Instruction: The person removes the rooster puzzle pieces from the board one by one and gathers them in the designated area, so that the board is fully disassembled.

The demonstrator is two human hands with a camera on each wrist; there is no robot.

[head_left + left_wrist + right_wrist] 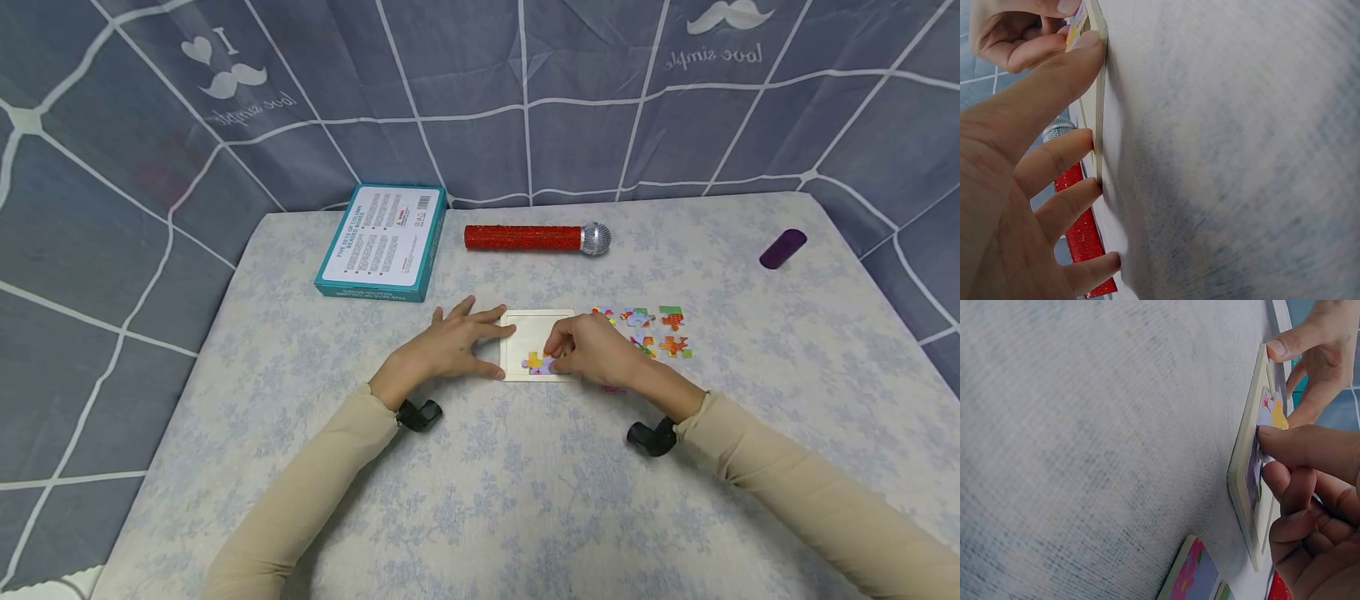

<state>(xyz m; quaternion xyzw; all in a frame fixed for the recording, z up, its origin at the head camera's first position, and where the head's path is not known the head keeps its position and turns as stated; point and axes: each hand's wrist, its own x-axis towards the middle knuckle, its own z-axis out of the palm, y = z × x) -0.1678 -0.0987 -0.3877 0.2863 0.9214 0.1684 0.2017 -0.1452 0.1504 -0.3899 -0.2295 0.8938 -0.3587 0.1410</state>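
Observation:
A shallow pale puzzle tray (528, 327) lies mid-table. In its lower part sits a yellow-and-purple jigsaw piece (533, 362). My left hand (453, 343) spreads its fingers at the tray's left side; in the left wrist view, the thumb (1088, 50) and some fingertips touch the tray's edge. Over the tray's lower right is my right hand (600, 348), its thumb and curled index finger pinching a purple jigsaw piece (1252, 469) low in the tray. The right hand partly covers this piece in the head view. Several loose jigsaw pieces (672, 345) lie right of the tray.
Behind the left hand lies a teal box (386, 237) with a printed white panel. A red glittery microphone (525, 237) lies beyond the tray. Toward the far right is a dark purple cylinder (783, 249). A grey-blue checked curtain (465, 83) hangs along the table's back.

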